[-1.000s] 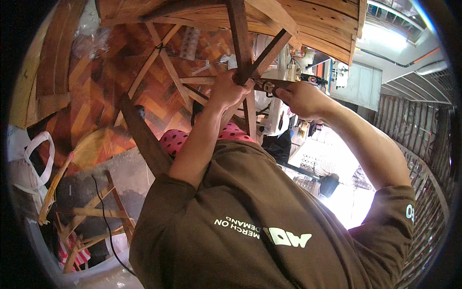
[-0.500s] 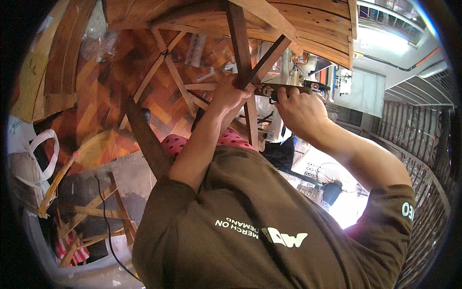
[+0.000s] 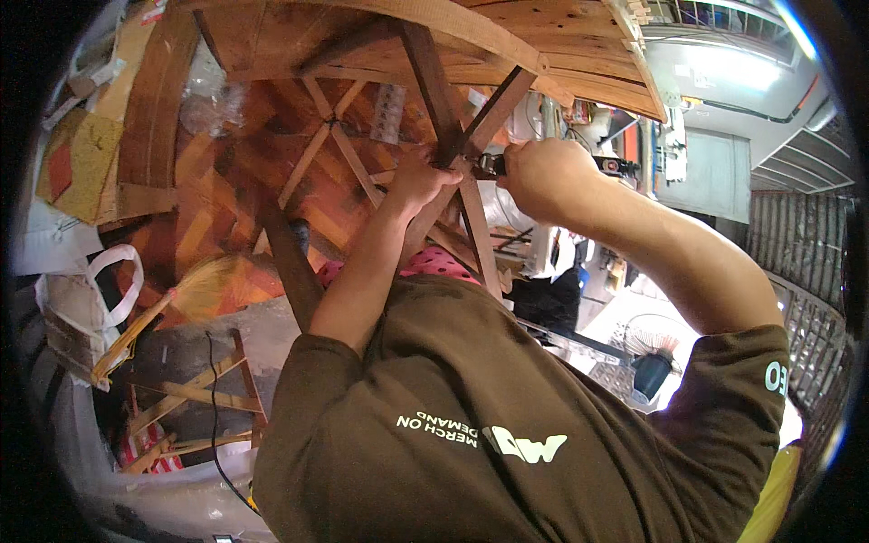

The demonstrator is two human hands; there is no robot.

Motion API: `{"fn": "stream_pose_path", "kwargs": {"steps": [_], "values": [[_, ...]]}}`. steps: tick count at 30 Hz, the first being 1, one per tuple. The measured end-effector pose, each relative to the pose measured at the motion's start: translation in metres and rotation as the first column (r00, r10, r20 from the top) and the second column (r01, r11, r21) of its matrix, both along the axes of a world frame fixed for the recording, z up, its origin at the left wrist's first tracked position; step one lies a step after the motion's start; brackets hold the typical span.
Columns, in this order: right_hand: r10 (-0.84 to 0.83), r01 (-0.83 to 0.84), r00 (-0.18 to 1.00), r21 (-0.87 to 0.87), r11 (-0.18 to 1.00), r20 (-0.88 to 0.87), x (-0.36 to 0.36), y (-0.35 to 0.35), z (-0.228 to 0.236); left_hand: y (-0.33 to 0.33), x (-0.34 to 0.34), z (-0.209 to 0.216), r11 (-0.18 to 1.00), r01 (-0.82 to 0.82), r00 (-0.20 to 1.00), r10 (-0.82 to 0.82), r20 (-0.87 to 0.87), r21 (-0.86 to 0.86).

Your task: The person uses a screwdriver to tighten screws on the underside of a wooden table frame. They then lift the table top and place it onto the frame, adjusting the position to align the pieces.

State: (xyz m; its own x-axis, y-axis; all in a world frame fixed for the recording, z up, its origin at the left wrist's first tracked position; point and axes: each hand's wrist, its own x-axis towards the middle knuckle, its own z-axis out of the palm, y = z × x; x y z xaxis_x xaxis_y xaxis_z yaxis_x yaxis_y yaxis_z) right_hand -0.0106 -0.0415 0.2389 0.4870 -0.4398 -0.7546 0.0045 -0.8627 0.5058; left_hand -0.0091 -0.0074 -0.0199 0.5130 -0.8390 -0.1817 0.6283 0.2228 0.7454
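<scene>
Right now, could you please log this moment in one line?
left hand: holding crossed wooden bars | right hand: holding dark tool, mostly hidden | tool: beside crossing

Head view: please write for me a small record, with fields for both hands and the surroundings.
Left hand: gripping the crossing wooden bars near their joint
Right hand: closed on a dark tool, mostly hidden
Above: slatted wooden panel
Floor, left side: straw broom
Right background: fan
</scene>
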Motion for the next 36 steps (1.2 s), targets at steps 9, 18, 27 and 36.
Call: {"fn": "stream_pose_path", "kwargs": {"steps": [9,18,27,36], "values": [[-0.431,0.121,0.685,0.492,0.862,0.587,-0.083,-0.022,0.076,-0.003,0.015,-0.033,0.997,0.078,0.966,-0.077,0.245,0.008],[-0.936,0.048,-0.249,0.969,0.244,0.248,-0.329,-0.091,-0.071,-0.001,-0.001,0.002,0.986,-0.018,0.994,-0.001,0.108,0.168],[-0.899,0.221,-0.265,0.929,0.296,0.349,-0.436,-0.085,-0.156,0.001,0.014,-0.009,0.897,-0.044,0.999,0.043,0.011,0.441],[-0.890,0.235,-0.153,0.891,0.390,0.430,-0.441,-0.096,-0.182,-0.006,-0.004,0.025,0.963,-0.090,0.995,0.097,-0.015,0.254]]}}
